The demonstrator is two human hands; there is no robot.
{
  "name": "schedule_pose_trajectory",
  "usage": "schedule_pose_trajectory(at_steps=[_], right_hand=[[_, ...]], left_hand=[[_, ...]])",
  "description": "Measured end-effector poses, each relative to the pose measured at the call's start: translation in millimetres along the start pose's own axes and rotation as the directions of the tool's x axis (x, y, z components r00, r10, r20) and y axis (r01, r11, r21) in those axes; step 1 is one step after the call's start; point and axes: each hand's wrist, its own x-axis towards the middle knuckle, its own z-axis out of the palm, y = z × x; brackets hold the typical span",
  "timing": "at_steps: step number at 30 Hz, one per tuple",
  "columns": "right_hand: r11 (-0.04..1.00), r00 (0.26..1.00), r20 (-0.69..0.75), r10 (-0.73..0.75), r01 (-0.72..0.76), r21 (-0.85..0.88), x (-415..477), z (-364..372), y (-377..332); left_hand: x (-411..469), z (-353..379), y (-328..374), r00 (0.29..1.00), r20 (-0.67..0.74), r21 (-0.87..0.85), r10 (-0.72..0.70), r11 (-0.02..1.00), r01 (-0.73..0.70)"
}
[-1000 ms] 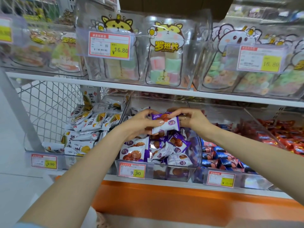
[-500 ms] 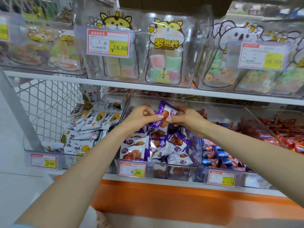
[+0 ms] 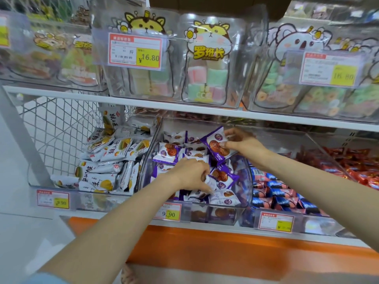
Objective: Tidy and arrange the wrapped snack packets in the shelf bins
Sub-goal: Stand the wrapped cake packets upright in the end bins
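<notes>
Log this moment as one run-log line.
place: clear plastic middle bin | left hand: pinches white-purple wrapped packet inside | right hand: holds purple plastic waffle packet above

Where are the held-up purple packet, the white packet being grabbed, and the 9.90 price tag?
purple packet [image 3: 217,146]: head view, printed front.
white packet [image 3: 211,179]: head view, crinkled end.
9.90 price tag [image 3: 167,212]: head view, centre.

upper tag [image 3: 135,51] ¥16.80, bin tag [image 3: 167,212] 9.90, bag [image 3: 207,58] seemingly 罗班长
</notes>
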Motion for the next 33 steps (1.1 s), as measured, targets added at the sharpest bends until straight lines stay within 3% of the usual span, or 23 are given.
schedule_pose_trajectory(at_steps=[2,4,7,10,16,21,23,26,28,31,33], right_hand=[[1.000,1.000,0.017,-0.001,0.001,-0.018,-0.6,-0.4,-0.8],[0.999,1.000,0.030,-0.007,0.008,-0.049,0.3,0.7,-2.3],[0.992,0.999,0.041,-0.011,0.016,-0.128,3.4,10.2,-5.9],[0.958,0.989,0.147,-0.004,0.046,-0.283,6.3,28.0,-5.3],[0.880,0.948,0.316,-0.039,0.183,-0.439,9.5,58.7,3.9],[0.705,0.935,0.297,-0.193,0.342,-0.621,9.4,68.6,3.1],[0.648,0.932,0.294,-0.211,0.358,-0.673,9.4,69.4,3.3],[0.701,0.931,0.326,-0.166,0.344,-0.625,9.3,74.1,5.6],[0.679,0.931,0.326,-0.165,0.347,-0.647,9.0,76.2,7.9],[0.667,0.934,0.311,-0.175,0.345,-0.660,10.4,68.7,9.2],[0.764,0.947,0.224,-0.229,0.317,-0.562,10.0,59.6,5.4]], left_hand=[[-2.3,-8.1,-2.0,0.998,-0.064,-0.050,-0.012,0.999,0.009],[-8.8,-25.4,-13.3,0.989,-0.128,-0.235,-0.080,0.971,0.049],[-25.1,-51.6,-36.6,0.958,-0.205,-0.584,-0.203,0.811,0.047],[-35.1,-57.5,-52.7,0.903,-0.261,-0.768,-0.341,0.640,0.020],[-35.2,-48.4,-67.8,0.892,-0.169,-0.901,-0.420,0.432,0.033],[-30.3,-47.4,-70.0,0.898,-0.113,-0.958,-0.425,0.286,0.015],[-27.4,-47.7,-66.2,0.899,-0.080,-0.983,-0.431,0.183,0.000],[-22.6,-48.4,-56.8,0.897,0.002,-1.000,-0.442,-0.018,-0.006],[-20.0,-47.5,-54.1,0.897,0.055,-0.994,-0.438,-0.107,0.008],[-21.3,-45.7,-52.8,0.914,0.116,-0.992,-0.388,-0.095,0.085],[-21.6,-42.2,-55.2,0.922,0.097,-0.995,-0.376,-0.067,0.077]])
